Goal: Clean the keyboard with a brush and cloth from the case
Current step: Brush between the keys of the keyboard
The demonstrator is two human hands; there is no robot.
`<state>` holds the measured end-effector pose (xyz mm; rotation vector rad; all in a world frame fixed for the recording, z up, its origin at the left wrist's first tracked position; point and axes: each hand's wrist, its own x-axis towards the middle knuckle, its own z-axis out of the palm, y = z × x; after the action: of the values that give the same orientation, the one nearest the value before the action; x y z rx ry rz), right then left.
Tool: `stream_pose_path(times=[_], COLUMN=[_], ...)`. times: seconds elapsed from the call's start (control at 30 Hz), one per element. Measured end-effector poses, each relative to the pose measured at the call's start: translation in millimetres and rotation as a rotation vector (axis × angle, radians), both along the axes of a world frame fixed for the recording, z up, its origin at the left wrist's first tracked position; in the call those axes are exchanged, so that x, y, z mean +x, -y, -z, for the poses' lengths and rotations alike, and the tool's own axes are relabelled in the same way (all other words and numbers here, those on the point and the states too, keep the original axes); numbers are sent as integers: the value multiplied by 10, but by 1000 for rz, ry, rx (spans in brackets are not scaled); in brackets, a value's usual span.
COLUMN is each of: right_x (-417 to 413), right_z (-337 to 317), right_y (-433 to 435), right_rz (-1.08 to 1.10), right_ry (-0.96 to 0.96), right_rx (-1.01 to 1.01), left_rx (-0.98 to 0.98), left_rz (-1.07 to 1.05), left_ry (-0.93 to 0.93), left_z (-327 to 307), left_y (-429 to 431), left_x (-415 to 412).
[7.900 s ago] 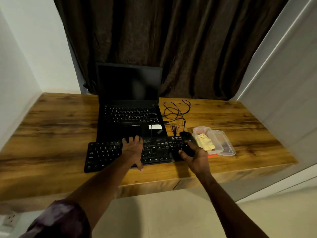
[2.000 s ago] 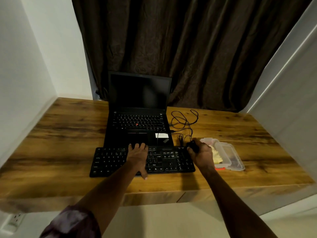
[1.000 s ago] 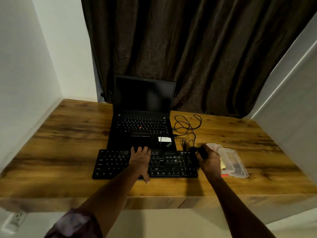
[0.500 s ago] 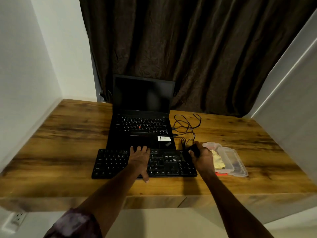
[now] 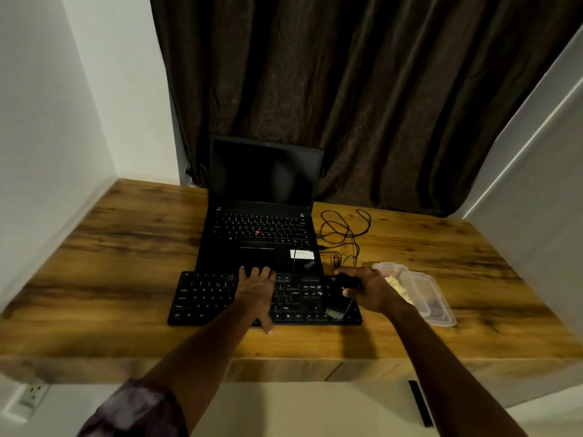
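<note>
My right hand grips the small black-handled brush, bristles on the flat black keyboard's near-right keys. My left hand presses mid-board, fingers straight. The other keys stretch leftward along its long axis.

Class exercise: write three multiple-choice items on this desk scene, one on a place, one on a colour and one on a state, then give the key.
1. Where does the clear case lie?
A. right of the keyboard
B. on the floor
C. left of the keyboard

2. What colour is the cloth in the case?
A. blue
B. green
C. pale yellow

3. What is the right hand doing?
A. resting empty
B. gripping the brush
C. lifting the case

Key:
1 A: the case sits past the keyboard's right end.
2 C: pale yellow folds show inside the case.
3 B: the fingers curl round the handle, with the bristles at the keys.
</note>
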<state>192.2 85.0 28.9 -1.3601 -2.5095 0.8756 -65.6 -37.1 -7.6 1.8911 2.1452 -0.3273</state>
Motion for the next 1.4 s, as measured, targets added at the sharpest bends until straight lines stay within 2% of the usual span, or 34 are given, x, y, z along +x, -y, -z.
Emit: stream_pose_path(times=[0.17, 0.4, 0.5, 0.6, 0.77, 0.93, 1.07, 1.13, 1.4], right_x=[-48, -178, -170, -62, 62, 80, -10, -31, 173], right_z=[-70, 59, 57, 36, -70, -57, 50, 47, -66], right_y=[-54, -32, 3, -55, -80, -86, -53, -30, -95], right_rz=[-8, 102, 65, -35, -109, -48, 72, 65, -109], right_ry=[-49, -127, -118, -166, -69, -151, -165, -161, -104], right_rx=[-88, 175, 257, 161, -32, -52, 178, 219, -8], left_rx=[-5, -11, -7, -8, -3, -9, -11, -11, -19], left_rz=[-11, -18, -14, -16, -1, -11, -11, -14, 3], left_ry=[0, -8, -6, -11, -15, -21, -23, -17, -26], left_z=[4, 3, 19, 12, 5, -5, 6, 11, 11], left_y=[-6, -8, -21, -21, -9, -5, -14, -16, -27], left_x=[0, 5, 5, 0, -4, 5, -7, -14, -26])
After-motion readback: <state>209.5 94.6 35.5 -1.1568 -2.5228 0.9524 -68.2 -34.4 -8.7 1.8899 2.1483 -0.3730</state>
